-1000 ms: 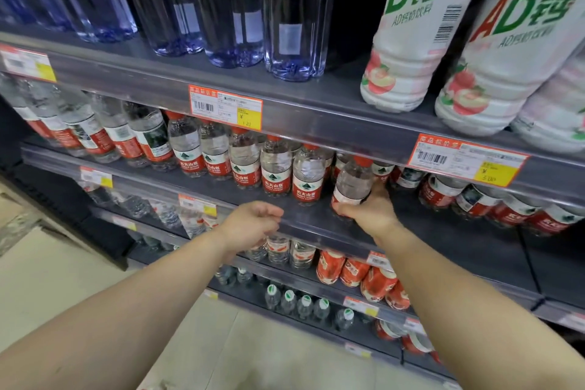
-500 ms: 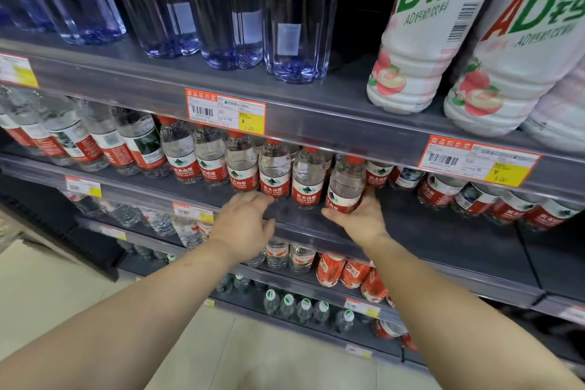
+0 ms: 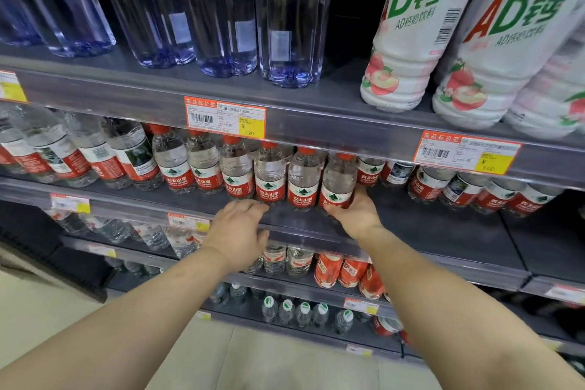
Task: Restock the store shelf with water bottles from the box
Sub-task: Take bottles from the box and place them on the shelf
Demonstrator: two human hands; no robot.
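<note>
At centre frame I found the right hand point(image 3: 354, 215) gripping the base of the end water bottle point(image 3: 337, 184) on the shelf point(image 3: 427, 225). The left hand point(image 3: 239, 231) hovered, loosely curled and empty. Risk: a nudge could topple the neighbouring row. Since the earlier frame, that bottle had closed up to the row.

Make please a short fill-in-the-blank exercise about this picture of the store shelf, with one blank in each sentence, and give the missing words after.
1. The right hand holds a water bottle that has a ____ cap.
2. The left hand holds ____ and hovers at the shelf edge.
3. The yellow field of the price tag above the small bottles reads ____.
4. The white bottles on the top shelf show pictures of ____.

Missing words: red; nothing; 1.20; peaches
</note>
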